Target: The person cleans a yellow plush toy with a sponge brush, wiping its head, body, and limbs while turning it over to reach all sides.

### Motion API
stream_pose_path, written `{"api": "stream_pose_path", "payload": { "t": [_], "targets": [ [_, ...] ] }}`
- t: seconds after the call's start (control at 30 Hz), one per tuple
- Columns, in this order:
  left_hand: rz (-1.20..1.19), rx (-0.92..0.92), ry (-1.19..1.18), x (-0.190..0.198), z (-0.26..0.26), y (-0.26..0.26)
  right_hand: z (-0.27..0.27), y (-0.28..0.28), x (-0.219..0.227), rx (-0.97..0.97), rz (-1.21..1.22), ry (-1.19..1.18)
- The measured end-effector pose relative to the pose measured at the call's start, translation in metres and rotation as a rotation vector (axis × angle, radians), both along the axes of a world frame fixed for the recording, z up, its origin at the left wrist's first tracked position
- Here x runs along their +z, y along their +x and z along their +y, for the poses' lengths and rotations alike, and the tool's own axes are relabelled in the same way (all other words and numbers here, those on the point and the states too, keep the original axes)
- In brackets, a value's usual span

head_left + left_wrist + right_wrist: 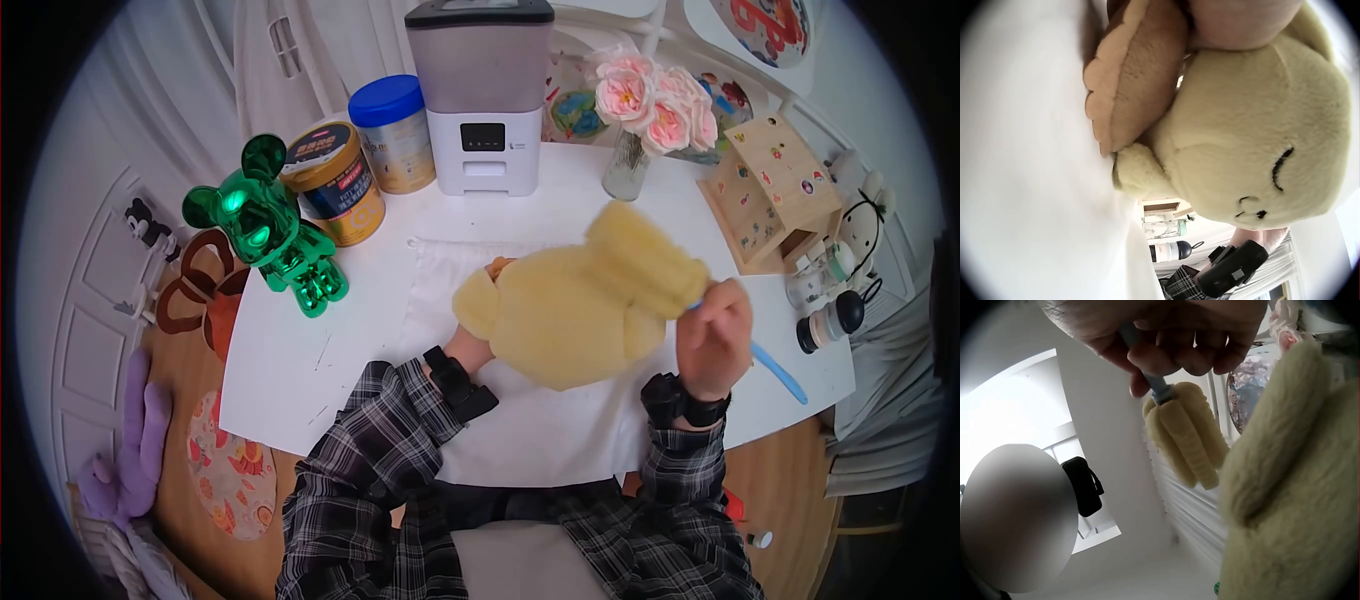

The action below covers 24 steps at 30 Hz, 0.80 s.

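Note:
A pale yellow plush toy (560, 330) is held above the white cloth by my left hand (475, 350), mostly hidden behind it. In the left wrist view the hand (1238, 22) grips the plush (1235, 125) beside a brown part with a scalloped edge (1116, 81); a stitched closed eye shows. My right hand (713, 340) grips the blue handle (780, 373) of a duster whose fluffy yellow head (645, 260) overlaps the plush's upper right. In the right wrist view, the fingers curl round the handle (1157, 387), the duster head (1185, 437) hanging beside the plush (1291, 469).
Behind the white cloth (540, 440) on the white table (300, 380) stand a white-and-grey dispenser (485, 150), two tins (345, 195) and a flower vase (626, 170). A shiny green bear figure (270, 230) is at left; a wooden house (770, 190) and bottles (835, 320) are at right.

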<state>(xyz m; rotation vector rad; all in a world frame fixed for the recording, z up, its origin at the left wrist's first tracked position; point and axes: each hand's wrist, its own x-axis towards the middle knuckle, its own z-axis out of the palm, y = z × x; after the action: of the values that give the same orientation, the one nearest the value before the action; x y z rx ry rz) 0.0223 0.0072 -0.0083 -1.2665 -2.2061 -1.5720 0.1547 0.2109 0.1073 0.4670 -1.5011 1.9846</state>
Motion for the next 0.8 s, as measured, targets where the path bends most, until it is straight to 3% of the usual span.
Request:
{"api": "stream_pose_path", "payload": {
  "t": [0.07,0.17,0.23,0.3,0.33,0.47,0.53,0.57,0.67,0.73,0.8],
  "targets": [
    [-0.01,-0.012,0.001,-0.008,0.001,-0.004,0.001,-0.004,0.0,0.133,-0.001,0.276],
    [0.048,-0.017,-0.018,-0.024,0.003,-0.013,0.03,-0.007,-0.012,0.125,0.158,0.123],
    [0.219,0.075,-0.103,-0.007,0.002,-0.008,0.042,-0.005,-0.013,0.144,0.121,-0.081],
    [0.129,0.055,-0.069,0.002,-0.001,-0.002,0.043,-0.001,-0.015,0.06,0.054,-0.314],
    [0.083,0.044,-0.053,0.004,-0.002,0.0,0.034,-0.007,-0.013,-0.006,0.064,-0.34],
    [0.035,-0.012,-0.075,-0.012,0.002,-0.01,0.012,-0.011,-0.019,0.001,-0.123,-0.033],
    [-0.055,-0.063,-0.05,-0.018,0.002,-0.015,0.01,-0.016,-0.023,0.009,-0.201,-0.088],
    [0.01,-0.05,-0.068,-0.021,0.002,-0.018,0.011,-0.019,-0.026,0.011,-0.24,-0.115],
    [0.054,-0.031,-0.044,-0.019,0.003,-0.016,0.029,-0.028,-0.041,-0.07,-0.158,-0.206],
    [-0.122,-0.024,0.067,-0.01,0.0,-0.004,0.024,-0.03,-0.038,-0.073,-0.134,-0.302],
    [-0.157,-0.097,0.033,-0.014,-0.001,-0.006,0.009,-0.032,-0.035,-0.039,-0.138,-0.411]
  ]
}}
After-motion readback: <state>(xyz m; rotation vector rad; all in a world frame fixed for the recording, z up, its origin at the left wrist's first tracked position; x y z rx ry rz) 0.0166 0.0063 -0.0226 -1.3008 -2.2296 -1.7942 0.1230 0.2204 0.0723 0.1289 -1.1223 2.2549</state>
